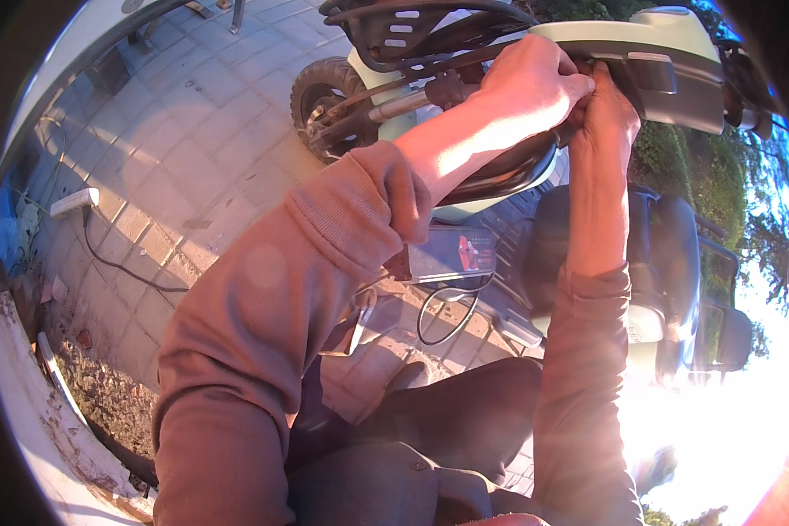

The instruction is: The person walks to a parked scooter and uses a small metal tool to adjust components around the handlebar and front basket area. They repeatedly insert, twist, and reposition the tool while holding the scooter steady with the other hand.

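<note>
My left hand reaches in from the left, fingers bent and pressed together against the underside of a pale green and black scooter's front part. Close against it, my right hand comes up from below with its thumb and fingers pinched at the same spot. Both sets of fingertips meet beside the black panel. Whatever they hold is small and hidden by the fingers. Below my left wrist runs a silver fork tube, leading to a black-tyred wheel.
A flat box with a red picture lies below the scooter, beside a looped black cable. A white power strip with a cord rests on the paving at left. Another vehicle's dark seat stands behind my right forearm.
</note>
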{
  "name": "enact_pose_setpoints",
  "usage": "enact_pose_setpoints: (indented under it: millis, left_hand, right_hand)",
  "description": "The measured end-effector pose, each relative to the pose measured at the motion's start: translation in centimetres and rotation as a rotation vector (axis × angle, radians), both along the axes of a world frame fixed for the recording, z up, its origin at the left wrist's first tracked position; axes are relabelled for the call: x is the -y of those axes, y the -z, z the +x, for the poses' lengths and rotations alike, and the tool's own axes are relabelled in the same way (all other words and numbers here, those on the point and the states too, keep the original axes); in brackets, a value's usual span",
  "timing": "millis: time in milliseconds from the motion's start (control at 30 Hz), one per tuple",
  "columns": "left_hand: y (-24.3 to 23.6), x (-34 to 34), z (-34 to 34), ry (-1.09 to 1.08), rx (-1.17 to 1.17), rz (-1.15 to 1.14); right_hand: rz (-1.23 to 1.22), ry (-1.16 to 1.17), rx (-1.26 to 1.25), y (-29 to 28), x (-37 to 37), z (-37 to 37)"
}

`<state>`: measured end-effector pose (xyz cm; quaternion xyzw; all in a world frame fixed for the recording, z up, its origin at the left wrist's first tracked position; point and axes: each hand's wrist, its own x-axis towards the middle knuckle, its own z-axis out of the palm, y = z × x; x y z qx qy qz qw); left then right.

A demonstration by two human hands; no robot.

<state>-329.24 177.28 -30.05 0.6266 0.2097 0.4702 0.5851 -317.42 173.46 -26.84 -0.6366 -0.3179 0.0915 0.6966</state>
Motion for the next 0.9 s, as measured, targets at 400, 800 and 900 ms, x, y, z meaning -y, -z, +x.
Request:
enact_pose_setpoints:
  millis: [400, 800, 900]
  left_hand:
    - [-0.9, 0.0, 2.2, 0.076, 0.281, -0.234]
    - [-0.4, 1.1, 2.5, -0.315, -0.021, 0.231]
    - [-0.4, 0.9, 2.7, -0.367, -0.09, 0.296]
  right_hand:
    - [-0.035, -0.108, -0.104, -0.9, 1.9, -0.6]
    - [0.22, -0.171, -0.287, 1.7, 2.7, -1.4]
    - [0.144, -0.08, -0.23, 2.0, 2.4, -1.6]
